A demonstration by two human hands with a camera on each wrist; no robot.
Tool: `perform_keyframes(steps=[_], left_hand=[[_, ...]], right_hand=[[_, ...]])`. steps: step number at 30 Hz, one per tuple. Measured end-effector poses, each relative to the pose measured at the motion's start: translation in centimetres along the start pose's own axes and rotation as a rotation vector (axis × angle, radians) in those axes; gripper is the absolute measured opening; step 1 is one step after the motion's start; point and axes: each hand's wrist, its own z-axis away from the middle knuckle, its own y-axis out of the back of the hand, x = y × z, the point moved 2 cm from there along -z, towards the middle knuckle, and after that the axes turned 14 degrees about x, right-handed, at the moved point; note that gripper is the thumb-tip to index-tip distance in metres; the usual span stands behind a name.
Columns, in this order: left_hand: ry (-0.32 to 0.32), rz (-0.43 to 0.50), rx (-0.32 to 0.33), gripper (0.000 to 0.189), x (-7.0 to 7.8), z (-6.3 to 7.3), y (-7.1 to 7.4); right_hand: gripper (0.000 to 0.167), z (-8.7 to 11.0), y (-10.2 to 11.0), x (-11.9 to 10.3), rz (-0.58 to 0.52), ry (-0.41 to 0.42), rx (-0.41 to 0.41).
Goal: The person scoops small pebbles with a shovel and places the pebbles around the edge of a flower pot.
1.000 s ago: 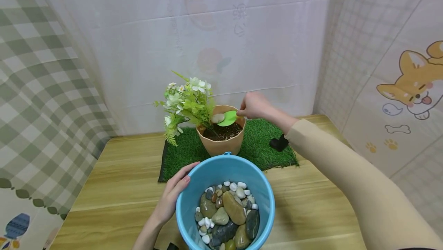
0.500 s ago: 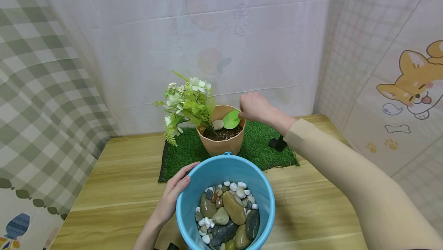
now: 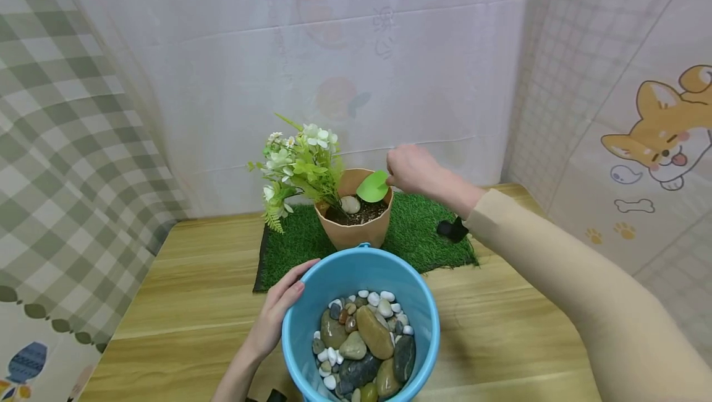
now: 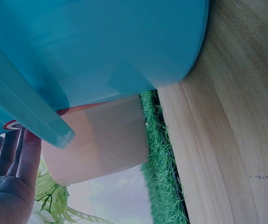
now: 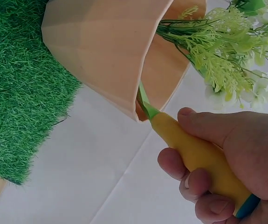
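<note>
In the head view my right hand (image 3: 414,170) reaches over the back right of a peach flowerpot (image 3: 356,235). The right wrist view shows its fingers wrapped around the yellow handle of a small trowel (image 5: 196,156); the green blade (image 3: 373,187) hangs over the pot's dark soil (image 3: 368,211). A pale oval stone (image 3: 350,205) lies on that soil beside the artificial white flowers (image 3: 318,136). My left hand (image 3: 276,309) rests against the left side of a blue bucket (image 3: 432,328), its fingers extended along the outside under the rim in the left wrist view.
Brown, black and white stones (image 3: 375,333) cover the bucket's bottom. The pot stands on a green artificial turf mat (image 3: 428,235) on a wooden table (image 3: 194,303), just behind the bucket. Patterned cloth walls (image 3: 239,80) enclose the back and sides.
The stone has slid off the trowel's blade onto the soil. My right hand has tilted the trowel, then drawn it slightly up and right from the stone. The left hand stays on the bucket.
</note>
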Motion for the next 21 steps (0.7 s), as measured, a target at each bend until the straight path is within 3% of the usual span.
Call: perform_keyframes(steps=[6,12,21], left_hand=[[0.007,-0.004,-0.001,0.047,0.1,0.1,0.0],[0.005,0.003,-0.005,0.048,0.1,0.0,0.0],[0.004,0.002,-0.001,0.050,0.1,0.1,-0.1]], right_hand=[[0.053,0.8,0.7,0.2,0.000,0.028,0.045],[0.056,2.2,1.7,0.6,-0.067,0.017,0.086],[0.024,4.3,3.7,1.1,-0.129,0.042,0.126]])
